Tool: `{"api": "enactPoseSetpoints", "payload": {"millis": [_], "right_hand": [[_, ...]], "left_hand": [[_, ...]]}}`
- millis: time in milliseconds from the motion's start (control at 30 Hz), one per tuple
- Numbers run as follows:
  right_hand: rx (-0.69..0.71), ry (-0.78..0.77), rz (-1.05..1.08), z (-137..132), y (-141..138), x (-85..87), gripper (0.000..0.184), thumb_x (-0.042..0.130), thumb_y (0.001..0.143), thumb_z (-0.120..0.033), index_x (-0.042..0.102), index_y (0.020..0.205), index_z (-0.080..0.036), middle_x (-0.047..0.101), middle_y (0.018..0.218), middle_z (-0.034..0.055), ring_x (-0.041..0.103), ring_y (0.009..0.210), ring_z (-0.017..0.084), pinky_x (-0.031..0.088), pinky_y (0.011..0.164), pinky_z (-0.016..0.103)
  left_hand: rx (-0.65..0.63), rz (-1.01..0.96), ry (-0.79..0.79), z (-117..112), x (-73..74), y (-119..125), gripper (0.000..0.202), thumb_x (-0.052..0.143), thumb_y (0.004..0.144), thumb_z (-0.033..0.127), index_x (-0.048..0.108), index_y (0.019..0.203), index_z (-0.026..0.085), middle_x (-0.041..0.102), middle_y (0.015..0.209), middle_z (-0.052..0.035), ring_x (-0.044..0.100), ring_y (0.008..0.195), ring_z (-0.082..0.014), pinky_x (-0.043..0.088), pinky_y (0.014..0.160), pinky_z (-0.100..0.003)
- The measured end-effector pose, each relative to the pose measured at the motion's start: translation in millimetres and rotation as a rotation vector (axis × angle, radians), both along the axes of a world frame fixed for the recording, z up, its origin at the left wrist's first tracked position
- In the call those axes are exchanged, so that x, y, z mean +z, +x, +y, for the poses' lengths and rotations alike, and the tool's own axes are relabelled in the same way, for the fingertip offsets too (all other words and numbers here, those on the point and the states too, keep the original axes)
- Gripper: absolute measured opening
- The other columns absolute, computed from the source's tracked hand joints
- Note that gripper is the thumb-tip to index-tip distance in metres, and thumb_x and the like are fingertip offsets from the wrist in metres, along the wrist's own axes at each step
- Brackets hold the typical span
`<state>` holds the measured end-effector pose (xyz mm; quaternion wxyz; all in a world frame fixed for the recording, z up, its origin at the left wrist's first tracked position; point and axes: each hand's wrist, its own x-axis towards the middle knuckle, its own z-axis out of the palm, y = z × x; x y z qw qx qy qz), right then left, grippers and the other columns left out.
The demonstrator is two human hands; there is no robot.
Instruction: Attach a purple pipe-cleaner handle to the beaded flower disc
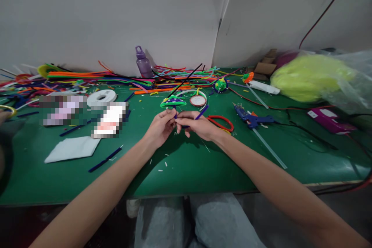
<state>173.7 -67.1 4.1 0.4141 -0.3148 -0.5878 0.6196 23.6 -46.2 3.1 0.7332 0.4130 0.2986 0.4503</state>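
In the middle of the head view, my left hand (161, 127) pinches the stem under a small green, blue and white pipe-cleaner figure (173, 102). My right hand (197, 124) meets it fingertip to fingertip, closed on a dark blue pipe cleaner (202, 112) whose end sticks up past the knuckles. Fingers hide the spot where stem and pipe cleaner come together. Just behind the hands lies a hoop with a round white disc (198, 100) by it. Red-handled scissors (222, 121) rest right of my right hand.
A blue glue gun (251, 118) with its cord and a magenta box (331, 120) lie at right. Loose pipe cleaners (116, 79) and a purple bottle (143, 64) line the back. A white spool (101, 98) and folded tissue (72, 149) sit left. Another person's hand (4, 114) shows at far left.
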Motion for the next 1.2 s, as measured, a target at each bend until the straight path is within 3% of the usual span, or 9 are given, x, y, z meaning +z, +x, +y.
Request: {"api": "enactPoseSetpoints", "payload": {"millis": [167, 333, 500, 667, 767, 1000, 1200], "right_hand": [[0.07, -0.077, 0.082, -1, 3, -2.3, 0.021, 0.063, 0.079, -0.033, 0.065, 0.087, -0.014, 0.056, 0.06, -0.0015, 0.056, 0.058, 0.009, 0.036, 0.041, 0.015], [0.208, -0.175, 0.155, -3, 2, -3.3, 0.023, 0.061, 0.08, -0.038, 0.062, 0.088, -0.016, 0.041, 0.048, -0.0077, 0.049, 0.043, 0.008, 0.027, 0.034, 0.016], [0.049, -0.105, 0.106, -5, -3, -0.5, 0.024, 0.063, 0.076, -0.04, 0.06, 0.078, -0.016, 0.039, 0.044, -0.0089, 0.047, 0.04, 0.008, 0.029, 0.035, 0.017], [-0.244, 0.031, -0.026, -2, -5, -5.2, 0.021, 0.064, 0.075, -0.036, 0.06, 0.071, -0.016, 0.042, 0.04, -0.0087, 0.043, 0.035, 0.007, 0.029, 0.036, 0.019], [-0.338, 0.114, -0.135, -1, -6, -12.0, 0.019, 0.061, 0.078, -0.034, 0.063, 0.072, -0.016, 0.049, 0.044, -0.0064, 0.043, 0.035, 0.006, 0.029, 0.037, 0.019], [-0.241, 0.237, -0.316, 0, 2, -4.8, 0.019, 0.054, 0.083, -0.029, 0.067, 0.085, -0.016, 0.049, 0.044, -0.0063, 0.046, 0.037, 0.008, 0.034, 0.042, 0.02], [-0.243, 0.428, -0.426, -1, 14, 11.1, 0.012, 0.059, 0.079, -0.022, 0.069, 0.076, -0.016, 0.053, 0.048, -0.004, 0.045, 0.048, 0.009, 0.033, 0.051, 0.021]], "left_hand": [[-0.075, 0.0, 0.014, -2, 2.4, -1, 0.026, 0.076, 0.067, 0.036, 0.06, 0.071, 0.015, 0.047, 0.047, 0.0061, 0.059, 0.045, -0.0154, 0.048, 0.044, -0.027], [-0.106, -0.018, 0.005, -5, 2.7, -1, 0.032, 0.078, 0.063, 0.04, 0.059, 0.069, 0.016, 0.045, 0.048, 0.0064, 0.057, 0.047, -0.0125, 0.049, 0.049, -0.024], [-0.058, 0.01, 0.019, -4, 1.6, 0, 0.031, 0.076, 0.064, 0.043, 0.062, 0.068, 0.016, 0.048, 0.051, 0.0047, 0.056, 0.05, -0.0126, 0.049, 0.053, -0.026], [0.161, 0.06, 0.1, -3, -0.4, 4, 0.017, 0.079, 0.064, 0.028, 0.068, 0.069, 0.015, 0.065, 0.072, 0.0004, 0.061, 0.07, -0.0109, 0.048, 0.071, -0.023], [0.254, 0.097, 0.109, -2, -2.3, 5, 0.017, 0.081, 0.06, 0.024, 0.071, 0.069, 0.015, 0.068, 0.071, -0.0006, 0.06, 0.07, -0.0117, 0.046, 0.072, -0.024], [0.222, 0.084, 0.073, 1, -2.7, 2, 0.017, 0.081, 0.06, 0.026, 0.072, 0.07, 0.015, 0.069, 0.072, -0.0026, 0.061, 0.071, -0.0123, 0.045, 0.072, -0.024], [0.116, 0.059, 0.004, 4, -4.9, 0, 0.017, 0.08, 0.062, 0.027, 0.07, 0.068, 0.014, 0.066, 0.071, -0.0022, 0.059, 0.07, -0.0115, 0.044, 0.069, -0.023]]}}
